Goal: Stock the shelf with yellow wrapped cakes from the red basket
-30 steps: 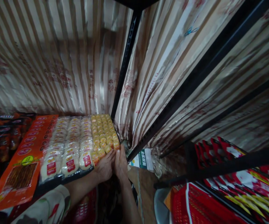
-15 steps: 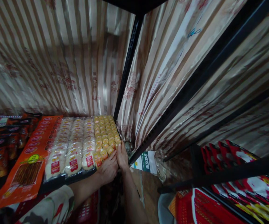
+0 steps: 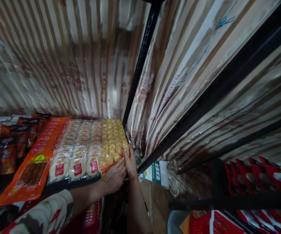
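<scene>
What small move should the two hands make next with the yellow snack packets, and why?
Probably press the small yellow wrapped snack packets leftward: the right hand lies flat on their outer edge by the black metal shelf post, and the left hand steadies the front end.

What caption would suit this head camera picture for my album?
Both hands, left hand and right hand, press against rows of yellow snack packets on a black shelf.

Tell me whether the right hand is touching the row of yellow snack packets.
Touching. The head view shows the right hand with its fingers laid against the near right end of the yellow snack packets, no gap between them, beside the left hand.
</scene>
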The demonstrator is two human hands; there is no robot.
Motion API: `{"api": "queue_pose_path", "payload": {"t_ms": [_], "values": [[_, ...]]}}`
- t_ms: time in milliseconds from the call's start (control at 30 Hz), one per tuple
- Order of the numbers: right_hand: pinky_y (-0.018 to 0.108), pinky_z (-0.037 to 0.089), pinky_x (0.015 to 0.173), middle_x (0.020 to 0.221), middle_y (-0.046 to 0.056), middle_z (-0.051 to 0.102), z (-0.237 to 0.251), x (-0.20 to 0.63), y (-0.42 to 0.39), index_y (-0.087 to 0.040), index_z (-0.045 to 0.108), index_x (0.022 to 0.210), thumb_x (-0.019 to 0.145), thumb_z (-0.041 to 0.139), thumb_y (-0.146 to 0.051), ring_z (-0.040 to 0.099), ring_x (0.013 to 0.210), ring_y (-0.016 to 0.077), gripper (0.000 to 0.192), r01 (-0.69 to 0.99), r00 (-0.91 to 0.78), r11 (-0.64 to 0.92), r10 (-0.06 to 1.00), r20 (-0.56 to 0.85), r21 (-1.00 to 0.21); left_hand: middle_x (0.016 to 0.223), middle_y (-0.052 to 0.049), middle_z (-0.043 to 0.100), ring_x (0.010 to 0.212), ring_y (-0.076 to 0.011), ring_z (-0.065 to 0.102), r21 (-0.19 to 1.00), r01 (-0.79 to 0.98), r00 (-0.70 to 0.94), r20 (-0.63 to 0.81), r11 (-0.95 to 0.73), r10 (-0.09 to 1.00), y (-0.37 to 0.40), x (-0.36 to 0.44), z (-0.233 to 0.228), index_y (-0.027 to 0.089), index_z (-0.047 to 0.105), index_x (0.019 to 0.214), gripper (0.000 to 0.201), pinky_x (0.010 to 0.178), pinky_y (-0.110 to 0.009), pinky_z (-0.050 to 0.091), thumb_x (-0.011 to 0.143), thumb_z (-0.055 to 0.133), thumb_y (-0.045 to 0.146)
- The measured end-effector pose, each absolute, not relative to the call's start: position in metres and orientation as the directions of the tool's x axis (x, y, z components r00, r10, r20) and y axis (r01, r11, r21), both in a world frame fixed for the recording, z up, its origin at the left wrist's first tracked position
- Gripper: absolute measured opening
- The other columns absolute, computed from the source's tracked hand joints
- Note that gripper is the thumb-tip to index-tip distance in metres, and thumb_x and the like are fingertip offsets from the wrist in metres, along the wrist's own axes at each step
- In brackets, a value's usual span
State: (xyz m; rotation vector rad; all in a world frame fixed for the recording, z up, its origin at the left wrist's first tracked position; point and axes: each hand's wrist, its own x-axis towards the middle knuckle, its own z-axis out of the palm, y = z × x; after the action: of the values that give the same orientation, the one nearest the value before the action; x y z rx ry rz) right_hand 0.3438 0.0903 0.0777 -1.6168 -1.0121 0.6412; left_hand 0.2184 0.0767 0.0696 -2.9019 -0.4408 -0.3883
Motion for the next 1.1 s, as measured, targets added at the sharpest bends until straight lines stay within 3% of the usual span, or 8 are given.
{"api": "queue_pose_path", "payload": {"t_ms": [400,767,967,1100], "values": [[0.039,0.029,0.109,0.140,0.011,0.043,0.076,0.346,0.086,-0.016,0.042,0.135,0.077,0.056,-0.051,0.040,0.129,0.0222,0.070,0.218,0.463,0.019,0.878,0.121,-0.976,0.128,-0.019,0.054,0.129,-0.0288,0.039,-0.049,0.330,0.918,0.249,-0.943,0.308,0.074,0.221,0.078,0.000,0.047,0.127,0.049,0.115,-0.048,0.010,0.086,0.045,0.027],[0.039,0.036,0.104,0.132,0.010,0.052,0.071,0.346,0.092,-0.018,0.047,0.132,0.079,0.053,-0.050,0.049,0.120,0.0225,0.062,0.264,0.523,0.024,0.836,0.164,-0.964,0.136,-0.019,0.046,0.133,-0.0264,0.032,-0.021,0.323,0.899,0.318,-0.946,0.300,0.065,0.212,0.076,0.003,0.046,0.128,0.046,0.115,-0.045,0.015,0.087,0.043,0.024],[0.038,0.041,0.098,0.131,0.011,0.053,0.073,0.345,0.093,-0.017,0.047,0.131,0.078,0.054,-0.052,0.051,0.117,0.0233,0.064,0.238,0.550,-0.010,0.826,0.126,-0.971,0.143,-0.013,0.039,0.134,-0.0264,0.031,0.160,0.467,0.751,0.447,-0.870,0.486,0.024,0.178,0.058,0.011,0.045,0.131,0.049,0.106,-0.041,0.037,0.083,0.037,0.015],[0.037,0.041,0.098,0.128,0.011,0.055,0.072,0.344,0.094,-0.017,0.047,0.132,0.078,0.053,-0.050,0.054,0.113,0.0227,0.064,0.228,0.551,-0.029,0.828,0.105,-0.973,0.143,-0.014,0.039,0.132,-0.0229,0.036,0.368,0.545,0.623,0.424,-0.753,0.658,0.009,0.173,0.049,0.013,0.023,0.144,0.059,0.103,-0.038,0.043,0.085,0.034,0.012]]}}
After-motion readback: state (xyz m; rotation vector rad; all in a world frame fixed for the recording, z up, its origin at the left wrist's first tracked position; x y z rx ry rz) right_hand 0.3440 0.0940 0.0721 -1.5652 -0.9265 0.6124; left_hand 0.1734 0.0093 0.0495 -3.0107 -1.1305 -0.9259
